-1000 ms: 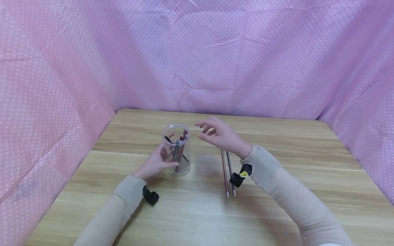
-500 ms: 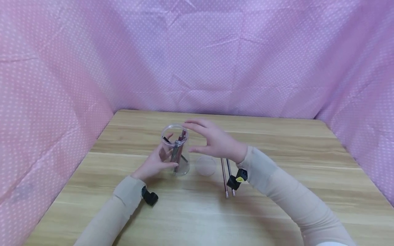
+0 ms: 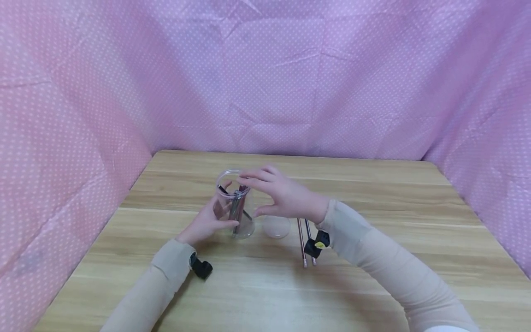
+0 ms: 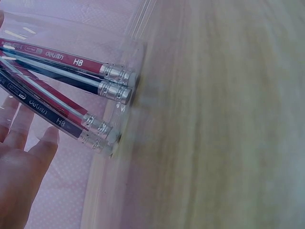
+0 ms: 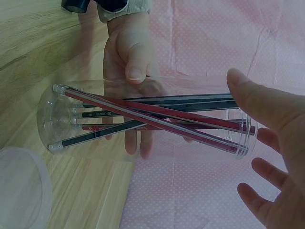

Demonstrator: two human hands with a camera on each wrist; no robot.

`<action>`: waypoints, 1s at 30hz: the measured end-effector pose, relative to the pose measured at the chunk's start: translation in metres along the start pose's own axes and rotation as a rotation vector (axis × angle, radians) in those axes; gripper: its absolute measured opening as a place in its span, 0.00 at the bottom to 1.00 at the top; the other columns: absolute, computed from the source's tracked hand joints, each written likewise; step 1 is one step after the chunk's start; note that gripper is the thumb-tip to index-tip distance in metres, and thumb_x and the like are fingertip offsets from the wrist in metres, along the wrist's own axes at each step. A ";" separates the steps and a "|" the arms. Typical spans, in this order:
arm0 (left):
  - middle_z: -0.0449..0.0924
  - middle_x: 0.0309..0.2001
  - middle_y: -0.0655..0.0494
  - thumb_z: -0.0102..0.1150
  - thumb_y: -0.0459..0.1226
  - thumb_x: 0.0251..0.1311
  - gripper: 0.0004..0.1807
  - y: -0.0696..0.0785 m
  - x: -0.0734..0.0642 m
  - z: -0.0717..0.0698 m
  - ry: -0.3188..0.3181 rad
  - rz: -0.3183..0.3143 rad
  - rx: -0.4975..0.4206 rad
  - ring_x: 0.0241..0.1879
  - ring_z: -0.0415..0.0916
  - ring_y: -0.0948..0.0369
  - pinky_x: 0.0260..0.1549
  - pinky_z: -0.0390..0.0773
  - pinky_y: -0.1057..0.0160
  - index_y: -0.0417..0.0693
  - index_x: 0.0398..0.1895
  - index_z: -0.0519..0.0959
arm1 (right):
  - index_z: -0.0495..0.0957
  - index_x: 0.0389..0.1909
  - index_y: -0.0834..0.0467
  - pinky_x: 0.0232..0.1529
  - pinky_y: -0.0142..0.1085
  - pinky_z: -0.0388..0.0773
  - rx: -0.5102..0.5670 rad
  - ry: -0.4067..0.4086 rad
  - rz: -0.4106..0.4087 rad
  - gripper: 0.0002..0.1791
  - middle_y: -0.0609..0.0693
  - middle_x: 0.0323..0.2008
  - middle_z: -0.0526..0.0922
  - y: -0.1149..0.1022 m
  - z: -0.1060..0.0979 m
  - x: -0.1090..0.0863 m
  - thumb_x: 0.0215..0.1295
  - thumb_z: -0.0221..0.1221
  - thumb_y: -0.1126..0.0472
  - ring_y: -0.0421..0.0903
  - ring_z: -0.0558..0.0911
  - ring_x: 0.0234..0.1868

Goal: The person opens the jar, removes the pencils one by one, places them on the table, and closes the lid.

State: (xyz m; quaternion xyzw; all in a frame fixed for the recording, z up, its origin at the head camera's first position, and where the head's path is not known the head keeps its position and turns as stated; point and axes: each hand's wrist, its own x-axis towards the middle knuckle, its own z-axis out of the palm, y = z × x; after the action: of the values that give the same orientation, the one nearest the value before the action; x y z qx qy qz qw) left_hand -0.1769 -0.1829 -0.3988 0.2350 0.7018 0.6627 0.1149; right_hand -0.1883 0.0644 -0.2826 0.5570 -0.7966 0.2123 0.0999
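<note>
My left hand [image 3: 206, 222] grips a clear plastic jar [image 3: 246, 229], its fingers and thumb around the side. The jar stands upright on the table, its top uncovered. Several red and dark pencils [image 5: 143, 117] lean crossed inside, eraser ends down; the left wrist view shows HB lettering on the pencils [image 4: 57, 59]. At the jar's mouth is my right hand [image 3: 286, 193], fingers reaching over the rim [image 5: 244, 125] and thumb held apart from them. It holds no pencil that I can see. Whether its fingertips touch the rim is unclear.
A round clear lid [image 3: 276, 227] lies flat just right of the jar. Beyond it, a red pencil [image 3: 302, 243] and a dark pencil [image 3: 308, 229] lie side by side, partly under my right wrist. Pink dotted cloth [image 3: 265, 83] hangs behind the wooden table [image 3: 257, 295].
My right hand has moved left and slightly down from beside the jar to its rim, its fingers now over the mouth. My left hand and the jar stay in place.
</note>
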 end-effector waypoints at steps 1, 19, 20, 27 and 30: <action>0.52 0.74 0.50 0.65 0.24 0.50 0.57 -0.001 0.000 0.000 0.001 0.001 0.000 0.73 0.48 0.54 0.72 0.48 0.48 0.57 0.75 0.39 | 0.67 0.64 0.61 0.63 0.43 0.69 -0.002 -0.008 -0.001 0.40 0.56 0.64 0.70 0.000 0.001 0.000 0.50 0.70 0.57 0.52 0.67 0.60; 0.49 0.75 0.54 0.65 0.25 0.50 0.56 -0.003 0.002 -0.001 -0.008 0.014 0.004 0.73 0.46 0.58 0.72 0.46 0.49 0.62 0.75 0.41 | 0.67 0.64 0.63 0.65 0.43 0.68 -0.034 -0.080 0.073 0.35 0.56 0.62 0.72 -0.004 0.003 0.007 0.58 0.65 0.53 0.53 0.66 0.62; 0.49 0.75 0.54 0.65 0.25 0.50 0.56 -0.003 0.002 -0.001 -0.008 0.015 0.004 0.73 0.46 0.58 0.72 0.46 0.49 0.62 0.75 0.41 | 0.68 0.64 0.63 0.65 0.43 0.68 -0.028 -0.079 0.075 0.35 0.56 0.61 0.73 -0.004 0.002 0.008 0.58 0.65 0.52 0.53 0.66 0.62; 0.51 0.74 0.56 0.65 0.25 0.51 0.56 -0.002 0.002 -0.001 -0.010 0.010 0.000 0.73 0.47 0.58 0.72 0.49 0.52 0.65 0.75 0.42 | 0.74 0.60 0.58 0.66 0.48 0.59 0.110 -0.065 0.155 0.20 0.52 0.59 0.77 -0.003 -0.001 0.013 0.70 0.52 0.56 0.51 0.65 0.62; 0.50 0.75 0.55 0.65 0.25 0.51 0.56 -0.004 0.003 -0.002 -0.015 0.022 -0.006 0.73 0.47 0.58 0.72 0.49 0.52 0.64 0.75 0.42 | 0.77 0.57 0.57 0.66 0.50 0.56 0.171 -0.045 0.204 0.19 0.52 0.58 0.78 -0.001 -0.001 0.017 0.73 0.44 0.58 0.51 0.64 0.63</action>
State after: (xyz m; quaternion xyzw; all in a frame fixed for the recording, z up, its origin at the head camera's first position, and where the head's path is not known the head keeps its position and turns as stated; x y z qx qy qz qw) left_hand -0.1810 -0.1838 -0.4017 0.2475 0.6962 0.6642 0.1136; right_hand -0.1936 0.0496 -0.2750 0.4841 -0.8303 0.2759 0.0123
